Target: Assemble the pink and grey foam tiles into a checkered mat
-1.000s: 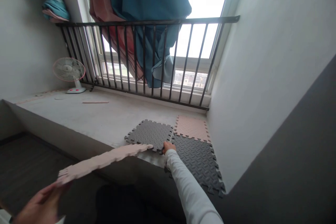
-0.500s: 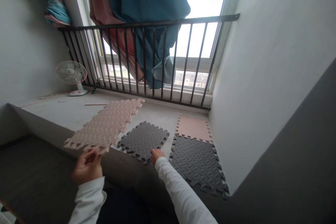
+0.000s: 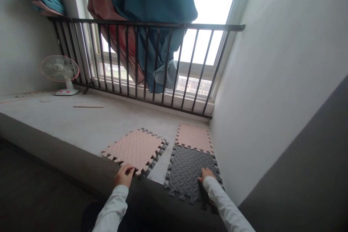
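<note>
A pink foam puzzle tile (image 3: 133,149) lies on top of a grey tile whose toothed edge (image 3: 159,152) shows at its right side. My left hand (image 3: 123,175) grips the near edge of the pink tile, fingers curled over it. To the right, a grey tile (image 3: 187,166) is joined to a smaller-looking pink tile (image 3: 193,137) behind it, against the wall. My right hand (image 3: 207,174) rests flat on the near part of that grey tile, fingers stretched out.
The tiles lie on a raised concrete ledge (image 3: 81,125) with a dark front edge. A black railing (image 3: 141,61) and window stand behind, with teal and pink curtains (image 3: 152,3). A small fan (image 3: 59,72) and a thin stick (image 3: 88,106) sit at the far left.
My left hand brought the pink tile down onto the loose grey tile. My right hand left that grey tile and moved right onto the grey tile by the wall.
</note>
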The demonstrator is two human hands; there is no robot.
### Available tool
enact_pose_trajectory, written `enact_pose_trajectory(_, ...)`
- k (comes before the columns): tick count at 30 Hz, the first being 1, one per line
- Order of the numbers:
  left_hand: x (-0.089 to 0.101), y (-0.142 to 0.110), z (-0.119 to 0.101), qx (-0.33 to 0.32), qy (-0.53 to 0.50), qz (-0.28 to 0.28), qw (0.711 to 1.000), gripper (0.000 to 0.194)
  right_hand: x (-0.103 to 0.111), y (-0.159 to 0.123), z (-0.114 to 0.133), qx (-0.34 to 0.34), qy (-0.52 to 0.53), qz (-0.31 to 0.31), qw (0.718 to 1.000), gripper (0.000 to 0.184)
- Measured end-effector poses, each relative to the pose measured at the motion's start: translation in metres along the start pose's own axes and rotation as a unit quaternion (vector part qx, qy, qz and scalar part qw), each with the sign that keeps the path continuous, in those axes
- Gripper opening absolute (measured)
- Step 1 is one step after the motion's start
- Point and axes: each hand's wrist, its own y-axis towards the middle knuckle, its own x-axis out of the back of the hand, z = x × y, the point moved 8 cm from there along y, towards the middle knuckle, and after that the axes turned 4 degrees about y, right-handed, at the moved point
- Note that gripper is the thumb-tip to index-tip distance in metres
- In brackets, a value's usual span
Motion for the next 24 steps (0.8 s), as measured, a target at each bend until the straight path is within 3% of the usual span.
enact_pose_trajectory(4, -0.016, 0.002, 0.005, -0.009, 0.017, 0.010, 1.000, 0.016, -0.018, 0.014, -0.011, 0.008, 0.011, 0.021, 1.000, 0.064)
enact_pose_trajectory(9, -0.030, 0.000, 0.011, -0.018, 0.034, 0.037, 0.999, 0.012, -0.019, 0.019, -0.008, 0.001, 0.004, 0.027, 1.000, 0.068)
enact_pose_trajectory(15, -0.030, -0.005, 0.010, -0.012, 0.067, 0.074, 0.995, 0.008, -0.015, 0.009, 0.000, -0.020, -0.037, 0.088, 0.995, 0.072)
enact_pose_trajectory(24, -0.040, -0.013, 0.011, 0.006, 0.161, 0.129, 0.979, 0.011, -0.011, 0.004, 0.003, -0.029, -0.041, 0.099, 0.994, 0.072)
